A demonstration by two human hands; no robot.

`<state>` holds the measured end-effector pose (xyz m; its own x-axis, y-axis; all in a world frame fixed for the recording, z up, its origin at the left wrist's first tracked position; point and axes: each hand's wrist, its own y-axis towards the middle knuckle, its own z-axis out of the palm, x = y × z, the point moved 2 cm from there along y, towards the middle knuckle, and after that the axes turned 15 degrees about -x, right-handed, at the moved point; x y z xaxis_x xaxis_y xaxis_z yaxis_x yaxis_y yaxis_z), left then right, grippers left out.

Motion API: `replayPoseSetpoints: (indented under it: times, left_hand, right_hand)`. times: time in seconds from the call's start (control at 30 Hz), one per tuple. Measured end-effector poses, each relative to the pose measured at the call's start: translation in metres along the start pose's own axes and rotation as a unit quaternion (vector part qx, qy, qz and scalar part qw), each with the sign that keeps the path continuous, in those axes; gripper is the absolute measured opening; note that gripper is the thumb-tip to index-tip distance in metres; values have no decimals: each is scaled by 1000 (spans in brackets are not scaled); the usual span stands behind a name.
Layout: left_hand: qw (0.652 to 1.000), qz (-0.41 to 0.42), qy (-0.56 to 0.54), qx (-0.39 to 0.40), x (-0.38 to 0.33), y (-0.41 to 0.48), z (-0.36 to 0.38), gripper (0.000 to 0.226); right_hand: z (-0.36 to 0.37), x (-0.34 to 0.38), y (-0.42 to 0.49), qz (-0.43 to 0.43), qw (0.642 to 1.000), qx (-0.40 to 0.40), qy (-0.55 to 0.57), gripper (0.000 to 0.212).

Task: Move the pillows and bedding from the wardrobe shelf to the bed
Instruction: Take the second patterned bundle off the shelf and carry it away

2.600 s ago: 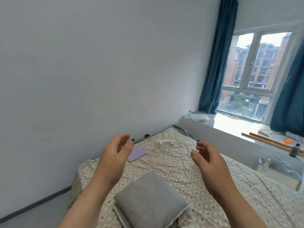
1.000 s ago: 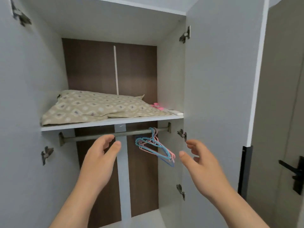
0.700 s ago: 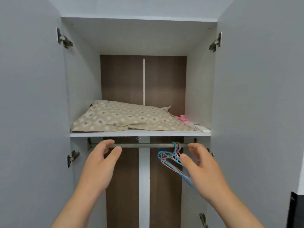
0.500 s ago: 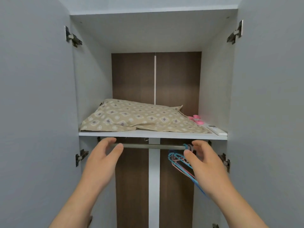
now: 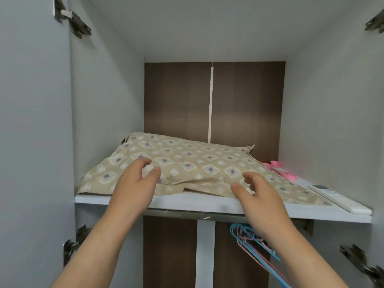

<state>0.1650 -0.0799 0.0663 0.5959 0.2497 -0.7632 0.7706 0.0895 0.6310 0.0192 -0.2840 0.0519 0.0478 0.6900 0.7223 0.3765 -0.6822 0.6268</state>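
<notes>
Patterned beige pillow (image 5: 187, 167) lies flat on the white wardrobe shelf (image 5: 207, 203), filling most of it. Left hand (image 5: 133, 188) and right hand (image 5: 261, 196) are raised at its front edge, fingers spread and curled, gripping nothing (contact with the fabric cannot be confirmed). White remote control (image 5: 340, 199) at the shelf's right end: markings unreadable.

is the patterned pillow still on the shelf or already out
Still on the shelf: the pillow lies flat on the shelf; both hands open, not gripping.
</notes>
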Motion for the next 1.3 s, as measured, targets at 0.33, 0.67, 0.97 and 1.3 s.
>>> replayPoseSetpoints:
  times: [0.33,0.67,0.97,1.3]
  left_hand:
    - [957,-18,289,22,37,153,85,80]
    - [905,-72,412,83,113,225,145,124]
    - [903,-72,423,12,123,220,157,122]
    - [953,-14,301,-33,118,211,143,60]
  right_hand:
    - [86,-23,145,35,982,-19,-182,49]
    - [144,-93,231,117,919,35,-375,122]
    - [138,-138,270,119,942,89,-301,109]
    - [141,-107,253,32,960,-30,-277,54]
